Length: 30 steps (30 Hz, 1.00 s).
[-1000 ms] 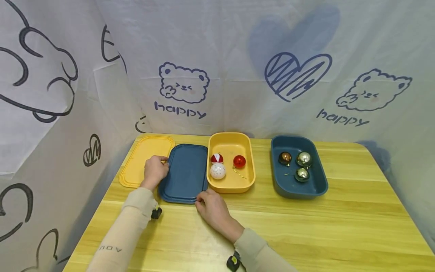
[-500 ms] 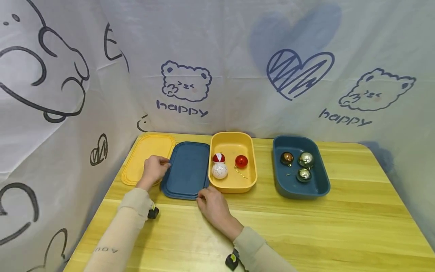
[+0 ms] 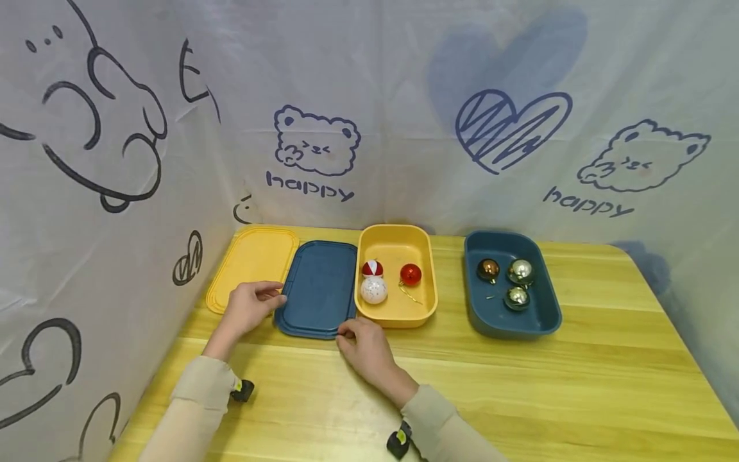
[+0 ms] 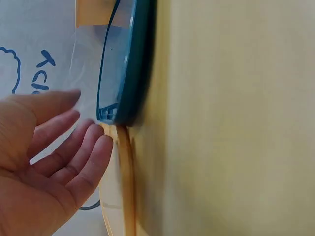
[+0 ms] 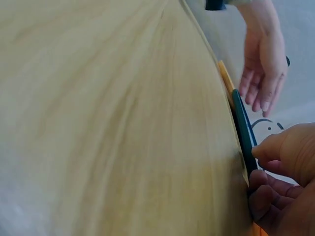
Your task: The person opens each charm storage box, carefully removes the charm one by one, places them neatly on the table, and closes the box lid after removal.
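Head view: yel. box (image 3: 398, 322) w/ red-white ball (image 3: 372, 269), speckled white ball (image 3: 374, 290), red ball (image 3: 410, 274); blue box (image 3: 510, 327) w/ brown ball (image 3: 488, 270), silver ball (image 3: 520, 272), pale-gold ball (image 3: 516, 298). Blue lid (image 3: 322, 289) lies betw. yel. lid (image 3: 254, 260) & yel. box; R hand (image 3: 371, 353) pinches its near R corner, L hand (image 3: 248, 308), fingers (image 4: 96, 160) loosely parted, by L edge, contact unclear to me. Sleeves (image 3: 193, 401) cut off. Wood table (image 3: 519, 410); white drapes (image 3: 404, 173) w/ "happy" doodles (image 3: 316, 142) behind
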Each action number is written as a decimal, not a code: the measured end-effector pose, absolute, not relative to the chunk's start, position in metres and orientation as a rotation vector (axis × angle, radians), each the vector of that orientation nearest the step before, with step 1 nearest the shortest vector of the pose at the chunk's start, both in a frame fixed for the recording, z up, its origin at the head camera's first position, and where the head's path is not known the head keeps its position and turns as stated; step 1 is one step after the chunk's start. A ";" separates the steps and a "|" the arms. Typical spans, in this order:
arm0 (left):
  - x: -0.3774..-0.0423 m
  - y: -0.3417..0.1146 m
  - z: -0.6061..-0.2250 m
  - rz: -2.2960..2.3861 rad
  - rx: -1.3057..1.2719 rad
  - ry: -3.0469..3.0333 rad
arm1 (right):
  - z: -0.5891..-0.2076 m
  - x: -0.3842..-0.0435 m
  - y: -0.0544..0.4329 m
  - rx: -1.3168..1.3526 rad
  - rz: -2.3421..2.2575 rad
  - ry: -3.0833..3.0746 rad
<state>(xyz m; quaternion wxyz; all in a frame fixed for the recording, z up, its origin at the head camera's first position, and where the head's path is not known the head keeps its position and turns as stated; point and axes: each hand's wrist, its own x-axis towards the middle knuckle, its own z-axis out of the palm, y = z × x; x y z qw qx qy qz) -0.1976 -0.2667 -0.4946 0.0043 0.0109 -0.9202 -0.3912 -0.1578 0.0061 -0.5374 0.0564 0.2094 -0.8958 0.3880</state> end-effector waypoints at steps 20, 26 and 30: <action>-0.167 -0.263 -0.514 -1.197 -0.145 -2.951 | -0.540 -0.160 0.005 0.677 1.100 -2.739; -0.169 -0.261 -0.517 -1.129 -0.155 -2.941 | -0.541 -0.161 0.002 0.681 1.014 -2.702; -0.170 -0.259 -0.523 -1.082 -0.177 -2.918 | -0.548 -0.163 0.001 0.684 0.985 -2.686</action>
